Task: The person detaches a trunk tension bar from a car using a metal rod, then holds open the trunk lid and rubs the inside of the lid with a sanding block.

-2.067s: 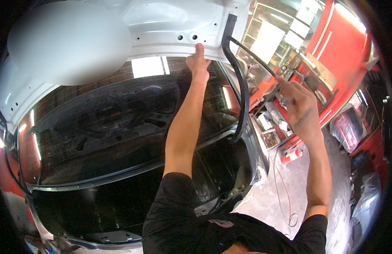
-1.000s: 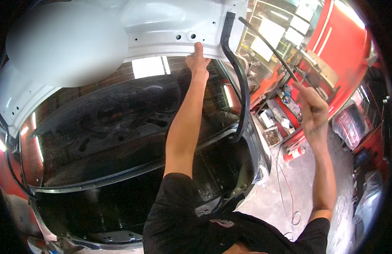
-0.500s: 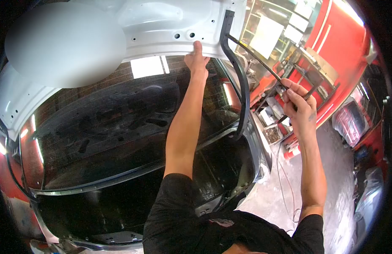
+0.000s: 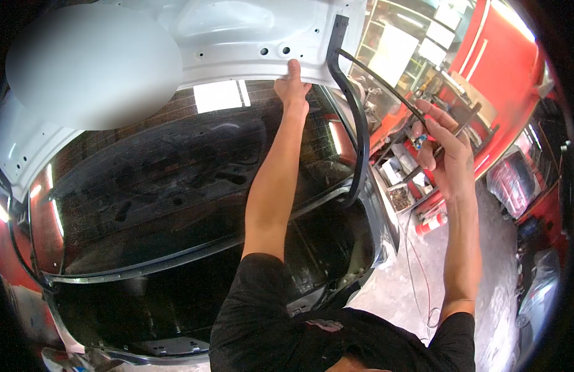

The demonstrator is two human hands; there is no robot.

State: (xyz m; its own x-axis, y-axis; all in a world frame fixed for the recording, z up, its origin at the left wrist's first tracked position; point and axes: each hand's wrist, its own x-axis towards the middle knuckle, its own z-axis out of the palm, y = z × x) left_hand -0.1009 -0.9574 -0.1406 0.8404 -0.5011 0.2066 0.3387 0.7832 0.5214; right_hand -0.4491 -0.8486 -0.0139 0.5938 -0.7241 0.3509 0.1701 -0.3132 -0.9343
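Observation:
A raised silver trunk lid [image 4: 231, 65] spans the top of the view, inner side facing me. My left hand [image 4: 292, 93] is closed on its lower edge, thumb pressed up on the panel near two dark holes. A black curved hinge arm [image 4: 361, 136] runs down from the lid's right end to the car body. My right hand [image 4: 446, 146] is at the right, its fingers around the near end of a long, thin dark rod [image 4: 386, 85], which looks like a socket extension bar. The rod's far end meets the upper hinge arm. Small blue detail shows between the fingers.
The dark rear window [image 4: 163, 173] and open trunk [image 4: 144, 310] lie below the lid. Behind my right hand stands a cluttered shelf [image 4: 401, 198] beside a red panel [image 4: 503, 74]. A red-and-white cylinder [image 4: 430, 223] and a hose [image 4: 417, 260] are on the floor.
My right hand has turned and shifted slightly right and down, its fingers looser around the rod's end. My left hand stays on the trunk lid's edge; the view has moved slightly.

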